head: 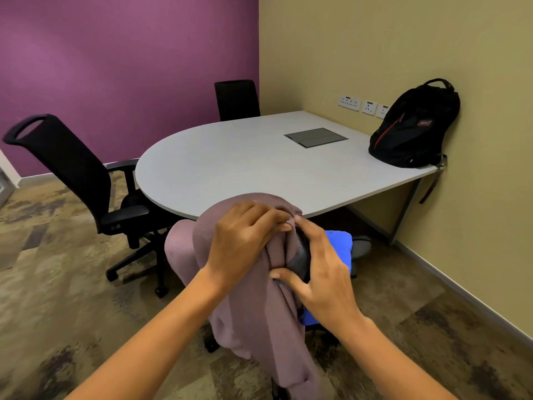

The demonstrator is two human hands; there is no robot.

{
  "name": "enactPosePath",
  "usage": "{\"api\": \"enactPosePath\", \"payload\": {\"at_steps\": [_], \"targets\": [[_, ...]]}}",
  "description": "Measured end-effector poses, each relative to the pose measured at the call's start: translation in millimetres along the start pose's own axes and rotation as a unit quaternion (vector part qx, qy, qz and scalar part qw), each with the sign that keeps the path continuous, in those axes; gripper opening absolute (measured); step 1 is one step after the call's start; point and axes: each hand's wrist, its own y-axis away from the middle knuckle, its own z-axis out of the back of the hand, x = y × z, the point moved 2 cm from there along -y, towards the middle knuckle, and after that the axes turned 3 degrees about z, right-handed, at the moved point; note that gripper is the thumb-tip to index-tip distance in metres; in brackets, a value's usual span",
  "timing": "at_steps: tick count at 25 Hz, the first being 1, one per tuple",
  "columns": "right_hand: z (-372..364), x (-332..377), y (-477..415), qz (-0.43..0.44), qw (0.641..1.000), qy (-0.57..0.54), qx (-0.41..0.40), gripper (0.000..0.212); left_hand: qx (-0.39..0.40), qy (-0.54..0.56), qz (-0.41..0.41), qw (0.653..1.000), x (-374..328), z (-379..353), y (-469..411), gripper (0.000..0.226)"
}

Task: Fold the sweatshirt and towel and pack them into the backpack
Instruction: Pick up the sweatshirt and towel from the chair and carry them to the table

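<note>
Both left hand and right hand pinch the sweatshirt's top.

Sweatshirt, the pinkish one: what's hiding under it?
Under the sweatshirt, a dark chair back peeks out by the right hand, and a blue towel sticks out beside it. The rest is covered.

We see a dusty mauve crinkled fabric sweatshirt, a bright blue cloth towel, a black fabric backpack with red trim, a pale grey rounded tabletop, and a mottled brown-and-tan carpet.
</note>
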Motion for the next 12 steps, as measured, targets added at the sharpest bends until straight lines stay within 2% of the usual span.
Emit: {"api": "enactPosePath", "payload": {"at_steps": [2, 3, 6, 8, 12], "targets": [[-10, -2, 4, -0.019, 0.999, 0.027, 0.003, 0.090, 0.014, 0.008, -0.014, 1.000, -6, -1, 4, 0.028], [-15, -3, 4, -0.012, 0.998, 0.059, 0.005, 0.087, 0.030, 0.009, -0.015, 0.999, -6, -1, 9, 0.029], [-28, -7, 9, 0.059, 0.984, 0.165, -0.017, 0.055, 0.105, 0.040, -0.011, 0.994, -1, 6, 28, 0.039], [-32, -10, 13, 0.080, 0.979, 0.185, -0.040, 0.039, 0.150, 0.082, 0.026, 0.985, 5, 18, 38, 0.054], [-34, -11, 15, 0.087, 0.978, 0.185, -0.040, 0.032, 0.200, 0.053, 0.125, 0.970, 46, 43, 66, 0.071]]}}
